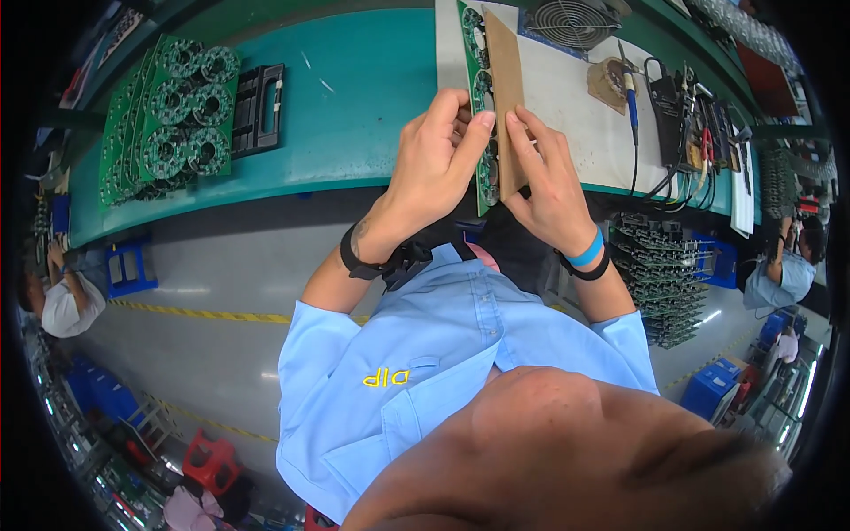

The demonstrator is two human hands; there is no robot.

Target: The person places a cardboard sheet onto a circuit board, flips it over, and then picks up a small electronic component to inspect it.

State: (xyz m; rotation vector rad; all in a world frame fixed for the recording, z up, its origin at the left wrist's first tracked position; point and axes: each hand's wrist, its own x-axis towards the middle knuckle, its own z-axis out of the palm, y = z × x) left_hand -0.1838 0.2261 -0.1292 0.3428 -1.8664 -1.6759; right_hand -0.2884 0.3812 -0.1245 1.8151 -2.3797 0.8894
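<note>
A green circuit board panel (483,168) with round component clusters stands on edge in front of me, its long side running away from me. Pressed along its right side is a flat brown board (507,80), perhaps cardboard or wood. My left hand (436,164) is closed at the panel's left side, thumb laid over the edge and the other fingers curled behind. On the right face of the brown board rest the fingers of my right hand (551,181), its thumb near the board's near end. What lies between panel and board is hidden.
Several green circuit panels (168,115) stand in a black rack (261,106) on the teal mat (354,97). Right lie a soldering iron (629,84), a fan (574,22) and hand tools (704,142). More boards (660,274) are stacked below the bench's right side. Other people sit farther off.
</note>
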